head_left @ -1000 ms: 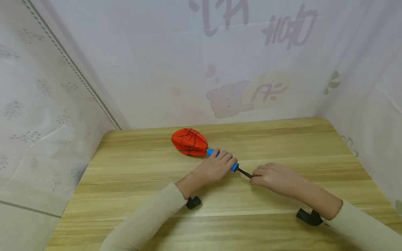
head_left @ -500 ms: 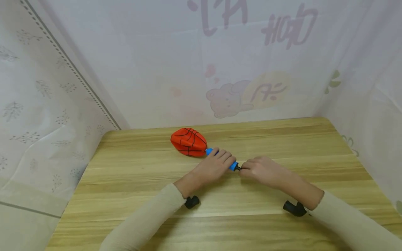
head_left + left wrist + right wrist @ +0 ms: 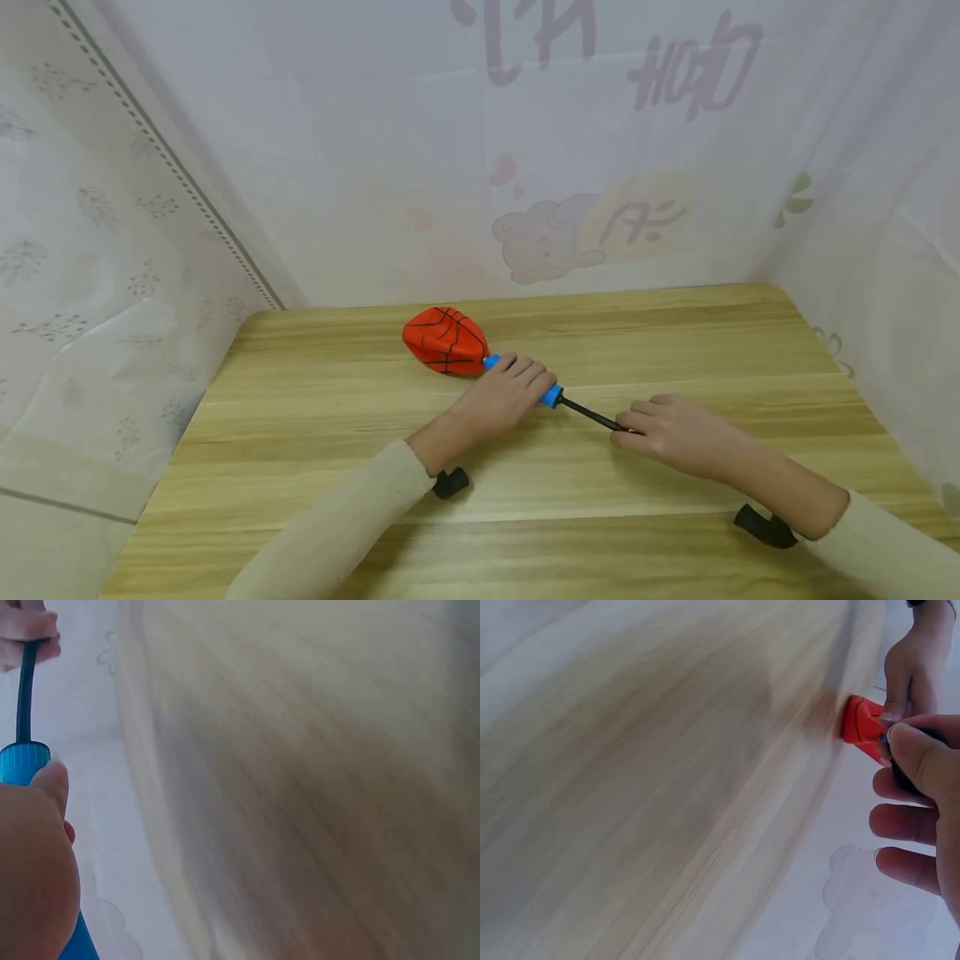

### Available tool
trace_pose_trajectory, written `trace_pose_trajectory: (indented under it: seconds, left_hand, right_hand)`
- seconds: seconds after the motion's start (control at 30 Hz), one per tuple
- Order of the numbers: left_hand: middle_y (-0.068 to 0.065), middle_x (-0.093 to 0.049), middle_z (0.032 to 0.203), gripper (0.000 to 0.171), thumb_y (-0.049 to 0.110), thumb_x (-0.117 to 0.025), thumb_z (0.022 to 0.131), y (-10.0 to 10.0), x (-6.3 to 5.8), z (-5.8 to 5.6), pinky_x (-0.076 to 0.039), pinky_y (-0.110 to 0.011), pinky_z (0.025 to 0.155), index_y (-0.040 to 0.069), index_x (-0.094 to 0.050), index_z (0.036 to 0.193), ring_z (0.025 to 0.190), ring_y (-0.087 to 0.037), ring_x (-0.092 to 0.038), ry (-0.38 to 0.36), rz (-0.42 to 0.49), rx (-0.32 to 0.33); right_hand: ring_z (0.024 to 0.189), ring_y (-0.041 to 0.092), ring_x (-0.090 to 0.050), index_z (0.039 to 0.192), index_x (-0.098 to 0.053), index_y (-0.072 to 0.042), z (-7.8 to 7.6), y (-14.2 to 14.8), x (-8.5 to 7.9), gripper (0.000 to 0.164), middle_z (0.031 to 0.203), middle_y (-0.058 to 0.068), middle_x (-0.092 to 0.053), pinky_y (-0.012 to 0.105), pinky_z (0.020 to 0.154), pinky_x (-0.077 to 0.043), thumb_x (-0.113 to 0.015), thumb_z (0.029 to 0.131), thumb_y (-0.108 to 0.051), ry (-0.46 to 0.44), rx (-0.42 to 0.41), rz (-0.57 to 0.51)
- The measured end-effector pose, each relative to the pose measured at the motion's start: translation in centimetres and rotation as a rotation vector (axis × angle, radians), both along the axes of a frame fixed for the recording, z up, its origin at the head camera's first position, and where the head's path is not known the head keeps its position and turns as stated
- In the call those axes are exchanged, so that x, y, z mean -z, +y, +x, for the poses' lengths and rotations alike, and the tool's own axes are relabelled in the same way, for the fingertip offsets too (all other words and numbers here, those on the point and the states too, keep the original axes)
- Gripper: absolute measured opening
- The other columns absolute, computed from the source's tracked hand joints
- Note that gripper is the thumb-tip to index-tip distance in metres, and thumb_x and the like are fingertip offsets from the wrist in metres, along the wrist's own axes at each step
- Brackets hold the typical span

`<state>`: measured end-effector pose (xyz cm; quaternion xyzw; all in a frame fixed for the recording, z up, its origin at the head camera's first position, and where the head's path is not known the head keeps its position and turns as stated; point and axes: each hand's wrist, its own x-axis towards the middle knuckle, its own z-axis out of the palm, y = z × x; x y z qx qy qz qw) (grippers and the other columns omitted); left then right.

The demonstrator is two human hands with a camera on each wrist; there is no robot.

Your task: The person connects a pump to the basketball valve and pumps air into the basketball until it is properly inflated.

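A partly deflated red basketball (image 3: pixel 446 342) with black lines lies creased near the far side of the table. Joined to it is the nozzle end of a blue hand pump (image 3: pixel 552 396). My left hand (image 3: pixel 501 400) grips the pump's barrel and covers most of it. A long stretch of the black pump rod (image 3: pixel 590 413) shows between the two hands. At the rod's outer end, my right hand (image 3: pixel 678 437) holds the black handle (image 3: pixel 906 778), thumb and fingers curled round it in the right wrist view. How the nozzle sits in the ball is too small to tell.
The wood-grain table (image 3: pixel 360 400) runs up to a printed white curtain (image 3: pixel 375 167) behind it, with more curtain at both sides. Black curved mounts (image 3: pixel 763 528) hang under both wrists.
My right hand first moved in toward the left, pushing the rod into the barrel. Now it has drawn back to the right, and more rod shows than at first. The left hand shifted slightly left.
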<state>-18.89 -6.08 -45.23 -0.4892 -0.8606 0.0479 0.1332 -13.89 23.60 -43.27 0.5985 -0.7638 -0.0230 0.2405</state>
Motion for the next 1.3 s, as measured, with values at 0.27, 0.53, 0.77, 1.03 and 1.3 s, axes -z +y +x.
trace_pose_trajectory:
  seconds: [0.27, 0.53, 0.77, 1.03, 1.3]
  left_hand:
    - [-0.001, -0.058, 0.124, 0.023, 0.016, -0.051, 0.108, -0.8, -0.4, 0.0, -0.038, -0.036, 0.104, 0.011, -0.052, 0.13, 0.118, -0.02, -0.051, -0.007, -0.003, -0.003]
    - [-0.003, -0.056, 0.126, 0.026, 0.013, -0.05, 0.106, -0.1, -0.3, 0.3, -0.038, -0.04, 0.105, 0.01, -0.051, 0.132, 0.119, -0.021, -0.049, 0.029, -0.052, -0.04]
    - [-0.003, -0.055, 0.126, 0.026, 0.016, -0.051, 0.106, 0.3, -0.2, 0.5, -0.039, -0.041, 0.107, 0.011, -0.05, 0.131, 0.12, -0.021, -0.049, 0.059, -0.097, -0.084]
    - [-0.004, -0.055, 0.126, 0.024, 0.015, -0.05, 0.107, 0.6, -0.4, 0.6, -0.041, -0.042, 0.106, 0.011, -0.05, 0.131, 0.12, -0.022, -0.05, 0.052, -0.092, -0.102]
    - [-0.003, -0.056, 0.118, 0.016, 0.016, -0.048, 0.107, -0.1, -0.5, 0.6, -0.041, -0.035, 0.096, 0.011, -0.051, 0.122, 0.11, -0.02, -0.051, 0.063, -0.023, -0.06]
  right_hand:
    - [0.078, 0.015, -0.065, 0.099, -0.069, -0.012, 1.2, 1.4, -0.2, 0.055, 0.093, 0.003, -0.069, 0.026, 0.06, -0.054, -0.015, 0.113, -0.01, -0.003, -0.042, -0.025]
    - [0.078, 0.015, -0.064, 0.101, -0.068, -0.01, 0.7, 0.1, -0.3, 0.057, 0.093, 0.004, -0.068, 0.027, 0.063, -0.054, -0.013, 0.113, -0.01, -0.012, -0.008, -0.008]
    - [0.073, 0.012, -0.059, 0.096, -0.068, -0.009, -1.6, -2.7, -0.1, 0.041, 0.087, 0.001, -0.066, 0.022, 0.059, -0.05, -0.03, 0.112, -0.009, -0.027, -0.027, -0.015]
    - [0.07, 0.01, -0.055, 0.092, -0.067, -0.01, -3.3, -5.2, -0.3, 0.023, 0.084, -0.001, -0.064, 0.02, 0.059, -0.046, -0.085, 0.079, -0.003, -0.045, 0.02, 0.011]
    - [0.071, 0.011, -0.058, 0.096, -0.067, -0.009, -3.1, -4.5, 0.1, 0.009, 0.089, 0.001, -0.066, 0.019, 0.057, -0.046, -0.07, 0.093, -0.002, -0.035, -0.007, -0.029]
